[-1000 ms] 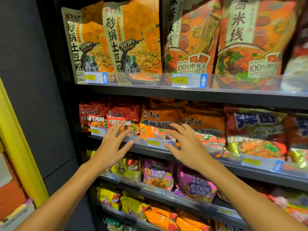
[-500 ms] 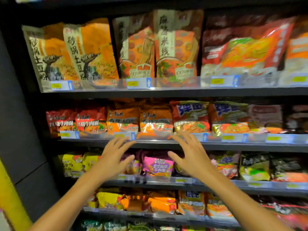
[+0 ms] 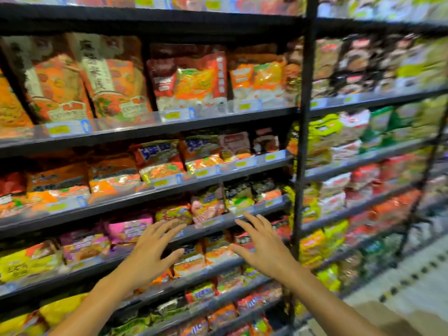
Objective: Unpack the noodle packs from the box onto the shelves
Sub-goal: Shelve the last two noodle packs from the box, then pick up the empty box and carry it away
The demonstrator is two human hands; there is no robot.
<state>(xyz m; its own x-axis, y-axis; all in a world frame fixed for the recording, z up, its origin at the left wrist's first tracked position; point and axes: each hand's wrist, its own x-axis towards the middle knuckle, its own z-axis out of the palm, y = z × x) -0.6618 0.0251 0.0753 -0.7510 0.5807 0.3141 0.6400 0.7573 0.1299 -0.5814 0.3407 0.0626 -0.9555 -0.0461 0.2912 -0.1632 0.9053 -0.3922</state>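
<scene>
Two hands up, both empty: left hand [image 3: 148, 253] and right hand [image 3: 265, 248] hang in front of the shelves [image 3: 169, 187], fingers spread apart and straight, holding nothing. Noodle packs [image 3: 128, 229] already fill every tier; frame is motion-blurred. Box not clearly visible; a brown patch at bottom right could be it, can't tell. Judging by that: between placements. Next move needs a turn down to the box and a grip on a fresh pack. Both forearms extended forward, palms facing the shelf fronts.
</scene>
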